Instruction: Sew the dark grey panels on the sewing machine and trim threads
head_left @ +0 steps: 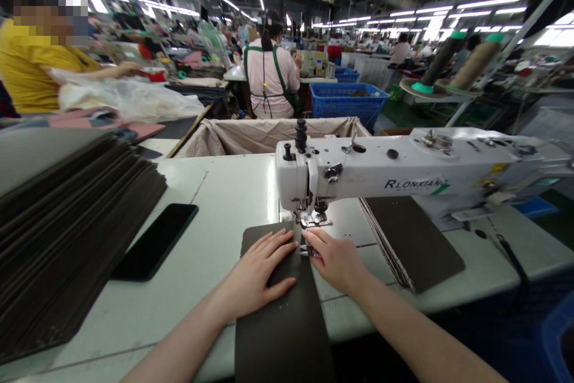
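A long dark grey-brown panel lies under the presser foot of the white sewing machine and runs toward me past the table's front edge. My left hand rests flat on this panel with its fingers spread. Close to the foot, my right hand is curled at the panel's right edge. A pair of thread snips sticks out of its fingers, the pointed metal blades facing left. Most of the snips is hidden inside the hand.
A tall stack of dark panels and a black phone lie at left. More panels sit under the machine arm. Behind the table is a cloth-lined bin. Other people work beyond, near a blue basket.
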`<act>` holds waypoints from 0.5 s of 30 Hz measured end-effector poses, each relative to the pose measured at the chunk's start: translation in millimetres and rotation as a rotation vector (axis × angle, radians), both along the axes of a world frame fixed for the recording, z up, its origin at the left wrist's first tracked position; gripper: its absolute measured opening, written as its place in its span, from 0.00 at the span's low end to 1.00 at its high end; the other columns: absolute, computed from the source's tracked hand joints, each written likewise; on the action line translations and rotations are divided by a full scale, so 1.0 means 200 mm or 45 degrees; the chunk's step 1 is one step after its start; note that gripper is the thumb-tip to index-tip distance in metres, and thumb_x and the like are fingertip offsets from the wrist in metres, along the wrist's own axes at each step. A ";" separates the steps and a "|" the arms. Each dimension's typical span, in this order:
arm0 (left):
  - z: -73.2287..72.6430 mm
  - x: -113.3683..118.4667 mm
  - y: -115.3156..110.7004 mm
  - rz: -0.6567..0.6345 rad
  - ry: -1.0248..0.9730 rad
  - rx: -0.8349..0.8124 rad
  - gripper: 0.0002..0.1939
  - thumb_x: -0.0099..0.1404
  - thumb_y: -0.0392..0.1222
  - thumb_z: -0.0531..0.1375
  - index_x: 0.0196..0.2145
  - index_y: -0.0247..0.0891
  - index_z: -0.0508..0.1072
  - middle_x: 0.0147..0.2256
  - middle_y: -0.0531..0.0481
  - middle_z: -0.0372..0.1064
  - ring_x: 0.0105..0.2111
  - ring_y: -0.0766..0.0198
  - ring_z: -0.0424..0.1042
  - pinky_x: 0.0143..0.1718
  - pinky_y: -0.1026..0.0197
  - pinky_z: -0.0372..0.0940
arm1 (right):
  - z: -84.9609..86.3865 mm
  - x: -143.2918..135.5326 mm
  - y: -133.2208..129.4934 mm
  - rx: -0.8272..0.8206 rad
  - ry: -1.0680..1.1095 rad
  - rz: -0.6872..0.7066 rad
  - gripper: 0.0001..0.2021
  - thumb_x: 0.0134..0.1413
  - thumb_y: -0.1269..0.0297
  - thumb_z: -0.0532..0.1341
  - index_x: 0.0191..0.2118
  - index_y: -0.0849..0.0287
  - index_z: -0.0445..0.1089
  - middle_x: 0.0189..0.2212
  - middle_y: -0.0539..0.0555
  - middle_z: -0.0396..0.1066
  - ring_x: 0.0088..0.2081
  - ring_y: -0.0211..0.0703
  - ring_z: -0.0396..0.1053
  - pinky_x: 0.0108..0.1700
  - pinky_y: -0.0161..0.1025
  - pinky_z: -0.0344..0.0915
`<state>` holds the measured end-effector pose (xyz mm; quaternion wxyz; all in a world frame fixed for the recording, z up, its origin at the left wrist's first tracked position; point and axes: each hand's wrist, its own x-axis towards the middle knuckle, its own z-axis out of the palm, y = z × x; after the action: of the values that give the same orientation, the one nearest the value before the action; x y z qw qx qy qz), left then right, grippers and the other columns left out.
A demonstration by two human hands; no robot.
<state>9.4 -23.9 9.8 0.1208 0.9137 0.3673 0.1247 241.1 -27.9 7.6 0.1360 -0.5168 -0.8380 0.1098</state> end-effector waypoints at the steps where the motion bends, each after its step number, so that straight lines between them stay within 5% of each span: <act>1: 0.00 0.00 0.00 0.001 0.011 0.000 0.30 0.67 0.52 0.57 0.64 0.46 0.57 0.67 0.48 0.49 0.66 0.51 0.50 0.66 0.43 0.50 | 0.00 0.00 0.00 -0.001 0.003 -0.004 0.21 0.63 0.65 0.52 0.61 0.53 0.59 0.59 0.53 0.62 0.51 0.46 0.68 0.48 0.39 0.66; 15: -0.01 -0.01 0.01 0.001 0.039 -0.011 0.30 0.67 0.54 0.56 0.63 0.45 0.57 0.67 0.49 0.48 0.67 0.53 0.47 0.66 0.44 0.49 | -0.01 0.00 0.01 -0.001 -0.080 -0.002 0.23 0.61 0.62 0.55 0.62 0.46 0.60 0.57 0.52 0.62 0.48 0.47 0.70 0.43 0.38 0.67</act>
<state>6.6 -22.8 7.0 0.1190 0.9149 0.3701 0.1092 241.7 -26.7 4.9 0.1097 -0.5208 -0.8414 0.0937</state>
